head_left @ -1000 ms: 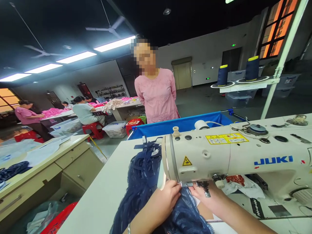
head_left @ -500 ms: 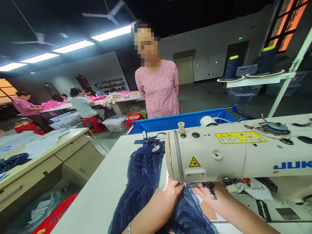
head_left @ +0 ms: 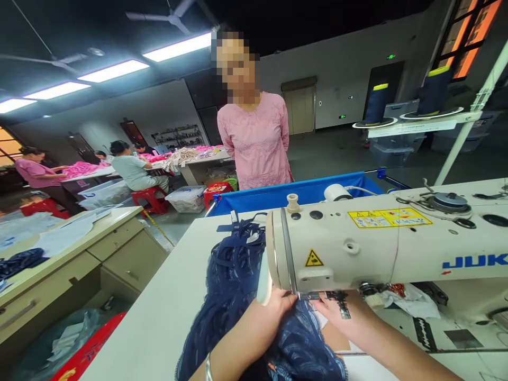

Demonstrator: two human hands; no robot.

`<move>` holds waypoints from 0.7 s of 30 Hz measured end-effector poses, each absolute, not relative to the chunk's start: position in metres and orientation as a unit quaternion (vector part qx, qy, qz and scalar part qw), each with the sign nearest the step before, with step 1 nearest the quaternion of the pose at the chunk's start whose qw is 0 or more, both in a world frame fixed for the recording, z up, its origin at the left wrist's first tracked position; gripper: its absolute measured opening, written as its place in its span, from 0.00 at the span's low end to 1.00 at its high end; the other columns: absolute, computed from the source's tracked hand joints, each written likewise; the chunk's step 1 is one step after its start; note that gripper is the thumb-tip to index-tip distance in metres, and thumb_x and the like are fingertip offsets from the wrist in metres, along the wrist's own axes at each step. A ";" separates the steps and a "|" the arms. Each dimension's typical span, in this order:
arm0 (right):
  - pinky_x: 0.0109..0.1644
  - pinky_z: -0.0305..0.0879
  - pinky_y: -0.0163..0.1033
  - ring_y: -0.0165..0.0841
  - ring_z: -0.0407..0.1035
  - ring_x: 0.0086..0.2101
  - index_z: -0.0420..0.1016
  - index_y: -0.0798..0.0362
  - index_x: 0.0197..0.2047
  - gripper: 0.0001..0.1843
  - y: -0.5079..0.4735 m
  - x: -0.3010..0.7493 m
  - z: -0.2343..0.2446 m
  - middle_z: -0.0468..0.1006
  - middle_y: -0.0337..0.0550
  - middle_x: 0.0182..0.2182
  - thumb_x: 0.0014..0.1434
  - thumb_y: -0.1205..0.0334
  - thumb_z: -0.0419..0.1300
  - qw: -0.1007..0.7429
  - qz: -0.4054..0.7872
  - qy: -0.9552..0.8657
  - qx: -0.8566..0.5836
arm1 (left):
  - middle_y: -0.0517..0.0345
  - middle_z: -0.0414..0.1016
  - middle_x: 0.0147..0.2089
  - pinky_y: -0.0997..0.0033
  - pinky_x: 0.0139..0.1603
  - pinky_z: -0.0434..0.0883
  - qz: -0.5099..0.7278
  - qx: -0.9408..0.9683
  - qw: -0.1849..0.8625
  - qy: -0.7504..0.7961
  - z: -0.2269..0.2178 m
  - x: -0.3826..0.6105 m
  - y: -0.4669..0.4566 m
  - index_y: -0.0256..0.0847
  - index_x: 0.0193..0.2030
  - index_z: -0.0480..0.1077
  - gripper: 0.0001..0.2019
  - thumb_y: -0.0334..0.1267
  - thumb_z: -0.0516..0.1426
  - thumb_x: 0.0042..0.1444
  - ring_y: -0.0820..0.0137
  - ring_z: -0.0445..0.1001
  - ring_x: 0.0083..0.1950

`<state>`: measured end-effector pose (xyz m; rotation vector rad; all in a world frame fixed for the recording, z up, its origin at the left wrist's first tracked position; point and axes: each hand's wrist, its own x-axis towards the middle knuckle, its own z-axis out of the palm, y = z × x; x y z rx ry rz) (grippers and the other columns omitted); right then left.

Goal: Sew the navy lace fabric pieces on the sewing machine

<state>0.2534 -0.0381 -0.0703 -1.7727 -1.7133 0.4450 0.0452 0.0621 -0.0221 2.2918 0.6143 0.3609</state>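
Navy lace fabric [head_left: 230, 296] lies bunched across the white table and under the head of a white sewing machine [head_left: 349, 248]. My left hand [head_left: 278, 304] is closed on the fabric close to the needle area, its fingertips partly hidden beneath the machine head. On the needle's other side, my right hand [head_left: 333, 307] has its fingers pressed together at the fabric's edge. Dark metal machine parts cover some of that hand. Navy straps [head_left: 238, 230] lie at the far end of the fabric. The needle itself is hidden.
A person in a pink top [head_left: 256, 137] stands behind a blue cloth bin [head_left: 309, 194] beyond the table. Navy thread cones [head_left: 377, 106] stand on a rack at right. A desk with drawers [head_left: 119, 241] is at left. Several people sit or stand farther back.
The whole view has shifted slightly, so the machine and table appear a little higher and farther left. Both hands stay on the fabric beside the needle area.
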 end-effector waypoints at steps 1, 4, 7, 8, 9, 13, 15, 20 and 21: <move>0.48 0.64 0.52 0.45 0.71 0.35 0.78 0.47 0.41 0.16 -0.036 0.254 -0.069 0.79 0.46 0.34 0.60 0.54 0.51 0.314 0.174 -0.647 -0.673 | 0.59 0.67 0.59 0.61 0.63 0.57 0.141 0.891 0.359 0.238 -0.022 0.044 0.062 0.53 0.53 0.71 0.17 0.35 0.54 0.57 0.59 0.64 0.59; 0.48 0.65 0.50 0.44 0.71 0.35 0.78 0.48 0.40 0.15 -0.034 0.254 -0.065 0.79 0.46 0.33 0.59 0.54 0.52 0.330 0.174 -0.641 -0.671 | 0.59 0.68 0.58 0.62 0.63 0.57 0.168 0.888 0.361 0.231 -0.019 0.043 0.059 0.53 0.51 0.72 0.15 0.36 0.54 0.58 0.60 0.64 0.60; 0.47 0.66 0.48 0.43 0.71 0.35 0.78 0.48 0.37 0.13 -0.034 0.252 -0.063 0.79 0.45 0.31 0.59 0.57 0.52 0.315 0.126 -0.653 -0.678 | 0.58 0.70 0.56 0.62 0.64 0.57 0.181 0.884 0.368 0.222 -0.014 0.046 0.058 0.53 0.52 0.72 0.15 0.39 0.52 0.60 0.61 0.64 0.60; 0.45 0.67 0.47 0.42 0.71 0.35 0.78 0.48 0.36 0.13 -0.035 0.252 -0.063 0.78 0.45 0.30 0.58 0.58 0.52 0.305 0.104 -0.659 -0.680 | 0.58 0.70 0.56 0.62 0.64 0.56 0.179 0.883 0.372 0.223 -0.012 0.047 0.058 0.52 0.53 0.70 0.15 0.40 0.52 0.61 0.61 0.63 0.61; 0.43 0.68 0.46 0.41 0.71 0.33 0.78 0.48 0.36 0.12 -0.035 0.251 -0.063 0.78 0.44 0.29 0.58 0.60 0.52 0.295 0.084 -0.665 -0.682 | 0.58 0.70 0.56 0.61 0.65 0.55 0.174 0.881 0.377 0.226 -0.010 0.049 0.058 0.51 0.55 0.69 0.16 0.42 0.51 0.61 0.61 0.61 0.62; 0.38 0.70 0.42 0.37 0.72 0.29 0.77 0.49 0.38 0.11 -0.035 0.253 -0.069 0.78 0.42 0.28 0.59 0.65 0.53 0.266 0.025 -0.696 -0.666 | 0.58 0.66 0.60 0.60 0.67 0.50 0.148 0.887 0.370 0.233 -0.005 0.055 0.058 0.49 0.62 0.60 0.20 0.45 0.48 0.64 0.63 0.57 0.65; 0.40 0.70 0.40 0.38 0.73 0.33 0.77 0.49 0.39 0.11 -0.036 0.253 -0.070 0.79 0.42 0.32 0.58 0.67 0.53 0.268 0.007 -0.711 -0.651 | 0.59 0.65 0.60 0.59 0.68 0.50 0.137 0.899 0.349 0.226 -0.006 0.055 0.059 0.50 0.63 0.58 0.21 0.46 0.47 0.64 0.63 0.57 0.65; 0.41 0.70 0.37 0.36 0.74 0.35 0.77 0.46 0.41 0.14 -0.040 0.254 -0.069 0.80 0.39 0.35 0.59 0.71 0.53 0.265 -0.014 -0.723 -0.638 | 0.61 0.62 0.63 0.59 0.67 0.52 0.111 0.935 0.264 0.210 -0.015 0.054 0.063 0.55 0.64 0.56 0.21 0.39 0.47 0.65 0.64 0.57 0.65; 0.40 0.70 0.36 0.37 0.74 0.36 0.77 0.46 0.41 0.15 -0.040 0.255 -0.070 0.80 0.39 0.35 0.59 0.71 0.53 0.259 -0.019 -0.725 -0.637 | 0.61 0.61 0.63 0.58 0.67 0.52 0.100 0.944 0.240 0.203 -0.017 0.053 0.064 0.55 0.64 0.55 0.22 0.37 0.48 0.65 0.64 0.57 0.65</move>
